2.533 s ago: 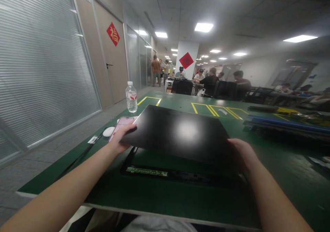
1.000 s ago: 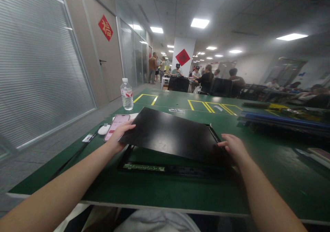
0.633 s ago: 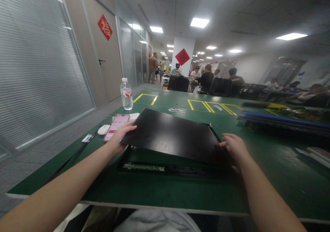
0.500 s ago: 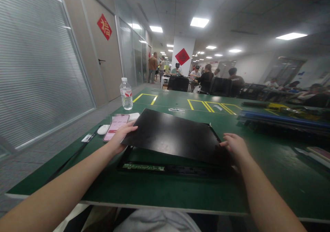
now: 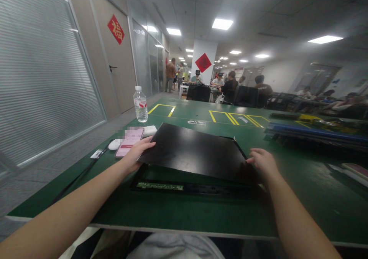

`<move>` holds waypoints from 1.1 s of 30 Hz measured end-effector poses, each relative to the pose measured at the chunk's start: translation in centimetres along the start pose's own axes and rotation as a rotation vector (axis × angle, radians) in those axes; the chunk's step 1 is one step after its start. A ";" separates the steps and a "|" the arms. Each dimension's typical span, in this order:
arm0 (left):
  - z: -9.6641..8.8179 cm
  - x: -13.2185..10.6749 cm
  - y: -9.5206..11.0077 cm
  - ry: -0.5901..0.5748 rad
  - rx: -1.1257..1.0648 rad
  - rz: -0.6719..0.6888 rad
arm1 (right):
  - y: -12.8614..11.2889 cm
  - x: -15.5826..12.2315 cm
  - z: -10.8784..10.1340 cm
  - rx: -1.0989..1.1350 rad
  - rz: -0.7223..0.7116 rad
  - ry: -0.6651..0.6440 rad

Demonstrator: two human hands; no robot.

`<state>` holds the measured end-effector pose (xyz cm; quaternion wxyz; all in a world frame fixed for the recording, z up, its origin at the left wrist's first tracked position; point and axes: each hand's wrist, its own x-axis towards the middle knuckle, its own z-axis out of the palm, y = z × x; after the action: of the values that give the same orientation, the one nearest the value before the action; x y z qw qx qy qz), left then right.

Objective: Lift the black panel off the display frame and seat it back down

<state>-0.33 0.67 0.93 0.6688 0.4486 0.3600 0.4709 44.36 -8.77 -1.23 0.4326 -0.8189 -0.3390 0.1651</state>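
Observation:
A flat black panel [image 5: 195,149] is held tilted over a black frame [image 5: 161,186] that lies on the green table [image 5: 178,211]; the frame's near edge carries a green circuit strip. My left hand [image 5: 137,152] grips the panel's left edge, thumb on top. On the right edge my right hand [image 5: 262,162] holds the panel, fingers curled over its rim. The panel's far edge sits low near the frame; its near edge is raised.
A pink-screened phone [image 5: 130,141], a white pebble-shaped item [image 5: 115,144] and a water bottle [image 5: 140,104] stand left of the panel. Stacked dark and blue sheets [image 5: 313,136] lie at the right. Yellow tape marks the far table. Several people sit or stand beyond.
The panel has come down from a higher hold toward the frame, its far edge lowering. Both hands have followed it, and in the last half second it has shifted slightly right.

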 end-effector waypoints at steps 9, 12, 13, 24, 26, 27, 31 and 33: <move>0.3 -0.2 0.0 0.015 0.002 -0.037 | 0.8 0.9 0.1 -0.196 -0.055 0.012; 0.4 -0.2 0.0 0.010 0.009 -0.039 | 0.7 0.7 0.1 -0.234 -0.069 0.014; 0.4 -0.2 0.0 0.008 0.016 -0.035 | 0.6 0.7 0.1 -0.241 -0.074 0.014; 0.5 -0.3 -0.1 0.022 0.054 -0.048 | -0.5 -0.4 -0.2 -0.323 -0.092 -0.002; 0.6 -0.4 -0.1 0.028 0.066 -0.046 | -0.6 -0.5 -0.2 -0.336 -0.088 -0.005; 0.6 -0.4 -0.1 0.032 0.072 -0.047 | -0.6 -0.5 -0.2 -0.341 -0.086 -0.008; 0.7 -0.5 -0.1 0.035 0.084 -0.039 | -0.5 -0.4 -0.3 -0.356 -0.090 -0.019; 0.7 -0.5 -0.2 0.028 0.086 -0.030 | -0.4 -0.2 -0.3 -0.359 -0.095 -0.021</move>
<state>0.20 -0.01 1.05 0.6506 0.4649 0.3960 0.4514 44.18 -8.96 -0.78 0.2832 -0.8644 -0.4056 0.0899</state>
